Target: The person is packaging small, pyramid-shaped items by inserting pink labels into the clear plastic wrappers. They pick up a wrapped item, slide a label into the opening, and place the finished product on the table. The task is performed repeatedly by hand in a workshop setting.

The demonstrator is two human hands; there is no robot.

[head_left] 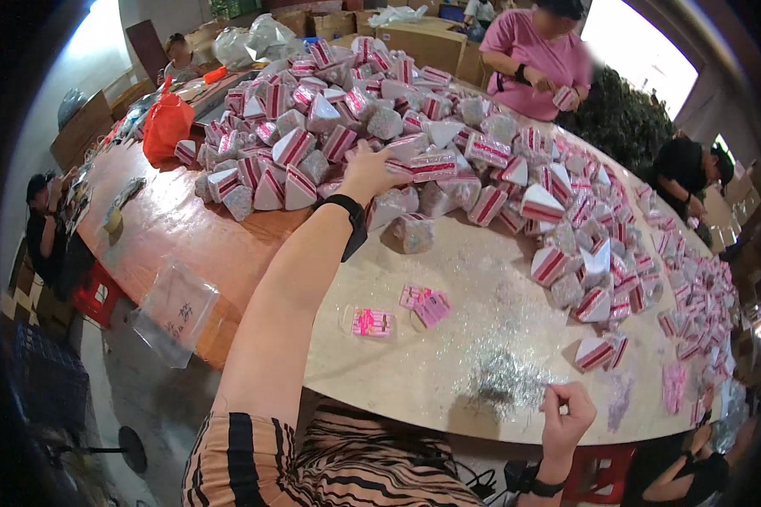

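My left hand (369,175) reaches into a large heap of plastic-wrapped toy cake slices (292,148), white wedges with pink and red layered sides. Its fingers are stretched apart over the slices, partly hidden among them; I see none held. One wrapped slice (434,166) lies just right of its fingers. At the near edge of the table (397,367), my right hand (568,412) is closed with fingers curled together. What it holds, if anything, is too small to make out. Beside it sits a small pile of silvery glitter strands (503,380).
Pink printed cards (429,306) and a small clear pack (370,323) lie on the table. A clear plastic bag (176,313) overhangs the left edge. An orange-red bag (168,127) stands at far left. Co-workers surround the table, one in a pink shirt (537,55).
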